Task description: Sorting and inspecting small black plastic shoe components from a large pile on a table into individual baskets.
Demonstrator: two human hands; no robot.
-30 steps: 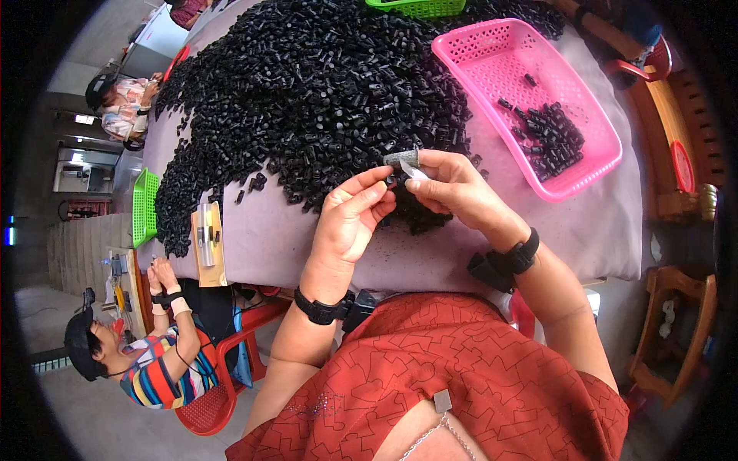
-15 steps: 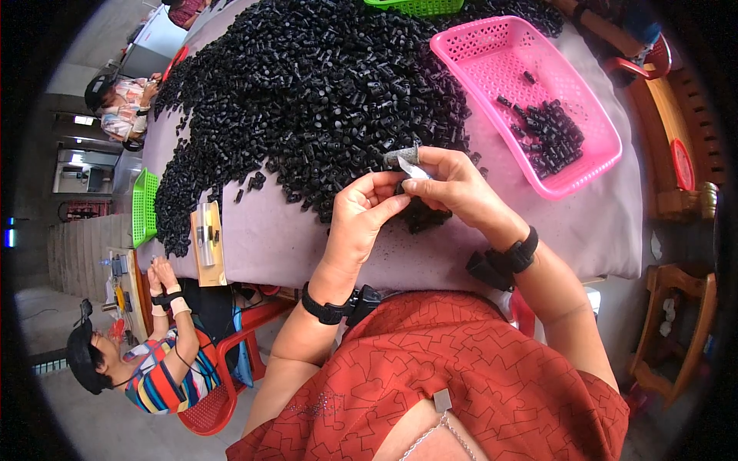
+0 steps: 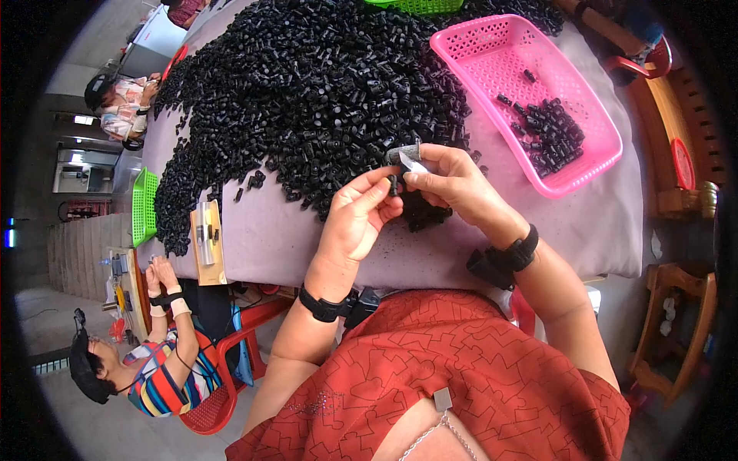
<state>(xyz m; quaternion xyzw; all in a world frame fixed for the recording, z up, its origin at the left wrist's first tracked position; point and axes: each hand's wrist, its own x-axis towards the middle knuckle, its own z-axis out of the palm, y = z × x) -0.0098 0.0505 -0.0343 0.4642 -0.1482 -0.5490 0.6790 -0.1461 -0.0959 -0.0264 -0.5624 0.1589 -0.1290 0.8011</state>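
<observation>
Between the thumb and fingers of my left hand (image 3: 355, 219) is a small black plastic part (image 3: 393, 185), held upright near the table's front side. My right hand (image 3: 460, 183) is closed on a small silver blade (image 3: 413, 164), which points up and left. A grey sleeve (image 3: 402, 154) covers the tip of my right index finger. The blade is close above the black part; whether they touch I cannot tell. Behind both hands spreads a large heap of similar black parts (image 3: 323, 92).
A pink basket (image 3: 492, 92) with several black parts stands at the right. Green baskets (image 3: 144, 207) (image 3: 419, 6) sit at the left and far edges. A wooden board (image 3: 209, 257) lies left on the cloth-covered table (image 3: 265, 246). Other people (image 3: 165, 373) sit around it.
My left hand has drawn slightly left and away from the right one, and the black part now shows upright in its fingers. The blade has stayed in my right hand.
</observation>
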